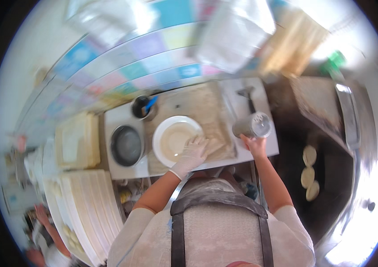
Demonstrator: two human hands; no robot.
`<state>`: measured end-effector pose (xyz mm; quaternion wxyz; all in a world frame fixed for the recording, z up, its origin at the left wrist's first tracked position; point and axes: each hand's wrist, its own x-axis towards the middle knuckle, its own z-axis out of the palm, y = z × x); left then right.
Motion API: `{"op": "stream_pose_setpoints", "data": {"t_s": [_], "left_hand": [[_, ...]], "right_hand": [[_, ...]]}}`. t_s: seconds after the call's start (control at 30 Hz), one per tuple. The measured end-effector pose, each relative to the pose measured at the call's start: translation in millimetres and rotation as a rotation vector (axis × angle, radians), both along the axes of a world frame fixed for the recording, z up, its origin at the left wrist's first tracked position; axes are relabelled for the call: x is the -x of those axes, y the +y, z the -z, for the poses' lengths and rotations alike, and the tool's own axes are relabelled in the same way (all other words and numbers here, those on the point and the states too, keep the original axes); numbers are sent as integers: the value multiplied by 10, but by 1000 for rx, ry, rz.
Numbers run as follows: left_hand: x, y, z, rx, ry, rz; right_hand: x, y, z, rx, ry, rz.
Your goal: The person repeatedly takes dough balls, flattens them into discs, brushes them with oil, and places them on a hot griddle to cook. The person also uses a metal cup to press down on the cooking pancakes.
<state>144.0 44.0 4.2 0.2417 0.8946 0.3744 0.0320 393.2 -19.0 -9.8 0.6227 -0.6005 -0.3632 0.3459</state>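
In the head view, my left hand (192, 154), in a pale thin glove, lies over the right rim of a white bowl (158, 133) holding cloudy liquid. Its blurred fingers touch or adjoin a pale, dough-like piece (213, 146); whether they grip it is unclear. My right hand (255, 145) holds a tilted metal canister (247, 126) at the right of the table, its round end facing up and right. A dark-handled utensil (251, 104) lies behind the canister. Left of the bowl stand a round metal pan (126, 145) and a dark pot (139, 106) with a blue-handled tool (151, 103).
Three flat dough rounds (307, 177) lie on a dark surface at right, near a long metal tray (348, 116). Stacked pale trays (87, 200) and a plastic bin (94, 140) stand at left. Another person's arm (54, 230) shows at lower left. White bags (235, 36) hang ahead.
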Motion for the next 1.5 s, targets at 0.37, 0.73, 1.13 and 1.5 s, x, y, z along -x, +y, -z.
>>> {"op": "stream_pose_setpoints", "data": {"t_s": [0.37,0.73,1.13,1.5], "left_hand": [[3036,-349,-1948,-502,-77,-630],[7231,-2416,-1731,-438,445,-1924],[6680,-2260,-2119,-333,-1032,-1867],[2099,680,-691,1374,-2122,-317]], "right_hand": [[781,2423,1143,130,-675,224],[2089,2827,602,312,1078,-480],[2880,2787,-557,103,-798,-698],[2173,2362,-339,8,-442,-399]]}}
